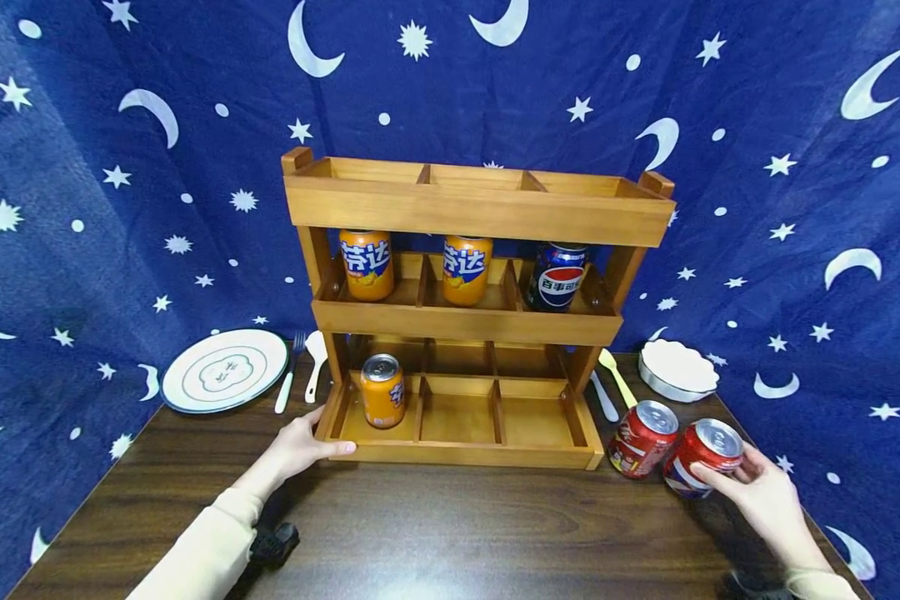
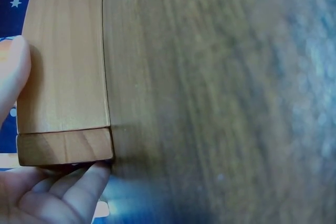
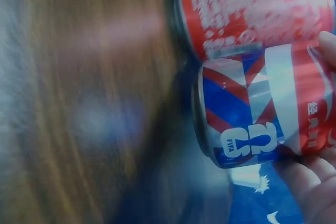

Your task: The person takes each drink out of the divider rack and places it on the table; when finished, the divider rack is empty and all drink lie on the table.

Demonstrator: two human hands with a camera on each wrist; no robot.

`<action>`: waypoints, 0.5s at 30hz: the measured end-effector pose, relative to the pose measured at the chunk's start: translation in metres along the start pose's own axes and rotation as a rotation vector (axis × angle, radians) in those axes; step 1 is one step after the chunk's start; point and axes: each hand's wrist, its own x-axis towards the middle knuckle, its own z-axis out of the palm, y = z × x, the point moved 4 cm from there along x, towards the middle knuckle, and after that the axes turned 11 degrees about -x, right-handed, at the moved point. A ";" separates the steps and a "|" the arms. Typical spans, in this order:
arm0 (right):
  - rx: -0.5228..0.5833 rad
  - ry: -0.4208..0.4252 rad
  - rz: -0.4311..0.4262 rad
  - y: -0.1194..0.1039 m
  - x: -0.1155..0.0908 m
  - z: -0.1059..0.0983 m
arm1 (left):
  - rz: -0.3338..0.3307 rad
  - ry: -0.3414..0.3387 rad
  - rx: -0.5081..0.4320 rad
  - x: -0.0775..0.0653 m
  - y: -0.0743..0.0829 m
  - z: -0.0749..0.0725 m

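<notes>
My left hand (image 1: 297, 446) grips the lower left front corner of a wooden shelf rack (image 1: 450, 454), thumb over the front board and fingers round the side. At the right, my right hand (image 1: 767, 492) holds a red soda can (image 1: 708, 454) with blue and white patterns, thumb on the near side and fingers behind. In the right wrist view this patterned can (image 3: 257, 103) lies close beside a second red can (image 1: 642, 439). An orange soda can (image 1: 382, 393) stands in the bottom tier's left compartment. Two orange cans (image 1: 366, 267) and a blue Pepsi can (image 1: 558, 279) fill the middle tier.
A white plate (image 1: 225, 371), a fork (image 1: 291, 375) and a white spoon (image 1: 317, 362) lie left of the rack. To its right are a yellow-green spoon (image 1: 618, 379), a knife (image 1: 604, 398) and a fluted white dish (image 1: 677, 371). A starry blue cloth (image 1: 450, 75) hangs behind.
</notes>
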 end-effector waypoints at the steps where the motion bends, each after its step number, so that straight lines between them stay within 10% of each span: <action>1: 0.003 -0.009 -0.012 0.005 0.004 0.003 | -0.002 0.000 -0.005 0.000 0.000 0.000; 9: -0.017 -0.014 0.013 0.061 0.024 0.017 | 0.013 -0.005 -0.005 -0.001 0.000 0.002; 15: -0.004 -0.035 0.004 0.059 0.027 0.019 | 0.014 0.001 0.007 -0.002 0.002 0.000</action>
